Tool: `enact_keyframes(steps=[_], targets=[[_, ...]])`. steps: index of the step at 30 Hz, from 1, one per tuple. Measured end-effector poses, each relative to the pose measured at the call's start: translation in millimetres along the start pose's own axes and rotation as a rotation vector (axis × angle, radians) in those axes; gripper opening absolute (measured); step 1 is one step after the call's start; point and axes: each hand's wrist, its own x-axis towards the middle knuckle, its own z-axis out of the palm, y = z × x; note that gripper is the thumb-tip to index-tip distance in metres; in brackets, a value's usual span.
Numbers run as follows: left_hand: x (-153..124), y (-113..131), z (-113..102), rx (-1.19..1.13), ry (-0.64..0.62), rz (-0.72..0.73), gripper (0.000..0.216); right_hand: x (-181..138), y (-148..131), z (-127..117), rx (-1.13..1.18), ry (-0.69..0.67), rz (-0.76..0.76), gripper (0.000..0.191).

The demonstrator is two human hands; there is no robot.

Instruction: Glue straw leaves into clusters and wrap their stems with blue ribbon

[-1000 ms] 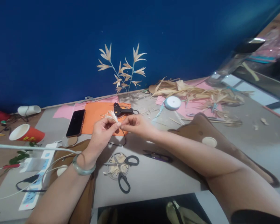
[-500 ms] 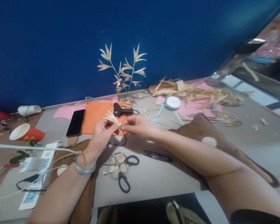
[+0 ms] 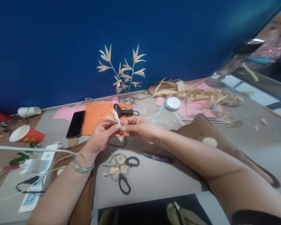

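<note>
Between my hands is a small pale flower of dried husk strips (image 3: 116, 116), its petals fanning upward and a bit of light blue tape showing at its base. My left hand (image 3: 102, 135) pinches that base between thumb and fingers. From the other side, my right hand (image 3: 140, 128) closes thumb and fingertips on the same spot. Just behind them a black glue gun (image 3: 123, 111) lies on an orange sheet (image 3: 93, 117). Below the hands, open scissors (image 3: 124, 182) rest across a small round dish (image 3: 118, 170) of husk scraps.
Blue-stemmed husk flowers (image 3: 132, 73) stand at the back. A roll of blue tape (image 3: 172, 103) and dried husks (image 3: 189, 90) lie behind right. Thread snips (image 3: 158, 157) lie nearer. On the left are a phone (image 3: 76, 124), a paper cup (image 3: 29, 134) and a power strip (image 3: 44, 175) with cables.
The flower has turned more upright, its petals gathering into a narrower shape, and blue tape now shows at its base. My right hand's fingers have shifted their hold slightly.
</note>
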Motion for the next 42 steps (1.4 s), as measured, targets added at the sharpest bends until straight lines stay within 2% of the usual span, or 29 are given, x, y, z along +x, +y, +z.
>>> enact_keyframes(steps=[5, 11, 18, 28, 34, 39, 42], targets=[[3, -1, -1, 0.150, 0.027, 0.064, 0.020, 1, 3, -2, -0.139, 0.108, -0.045, 0.035], [3, 7, -2, 0.389, 0.026, 0.147, 0.021, 3, 3, -3, -0.159, 0.100, -0.024, 0.025], [2, 11, 0, 0.491, 0.071, 0.180, 0.025, 2, 3, 0, -0.234, 0.160, -0.055, 0.020], [0, 10, 6, 0.467, 0.151, 0.170, 0.025, 0, 3, 2, -0.299, 0.179, -0.084, 0.023], [-1, 4, 5, 0.404, 0.176, 0.118, 0.025, 1, 6, 2, -0.283, 0.182, -0.080, 0.023], [-4, -4, 10, 0.215, 0.208, 0.095, 0.024, 0, 6, 2, -0.239, 0.146, -0.071, 0.024], [-4, -4, 12, 0.029, 0.137, 0.038, 0.021, 1, 6, 0, -0.166, 0.117, -0.065, 0.027]])
